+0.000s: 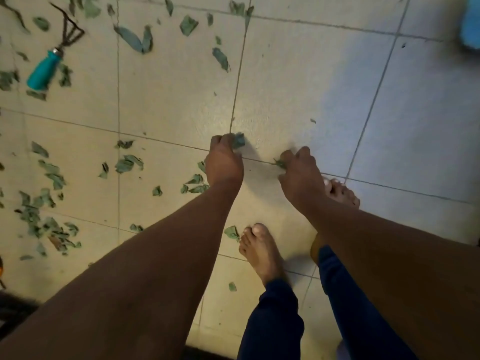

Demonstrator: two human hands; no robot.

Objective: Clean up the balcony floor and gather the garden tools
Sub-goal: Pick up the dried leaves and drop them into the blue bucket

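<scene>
While both arms reach down to the pale square-tiled balcony floor [298, 81], the left hand [224, 162] has its fingers [217, 141] curled around a torn green leaf piece [239, 140] at a grout crossing near the centre of the view. Just beside it, toward 3 o'clock, the right hand [298, 170] pinches a second small green leaf scrap [280, 163] between curled fingers [287, 155] and thumb. Scattered green leaf fragments [49, 172] litter the tiles from 8 o'clock round to 12 o'clock, thickest in a heap at 8 o'clock. A small hand cultivator with a teal plastic handle and dark metal prongs [48, 67] lies flat on the floor at 10 o'clock, well apart from both hands, prongs pointing toward 12 o'clock. Two bare feet in dark blue trouser legs stand at 5 o'clock: the left foot [259, 250] beside a stray leaf, the right foot [342, 193] partly hidden behind the right forearm. A blurred blue object [471, 22] sits at the 1 o'clock corner.
</scene>
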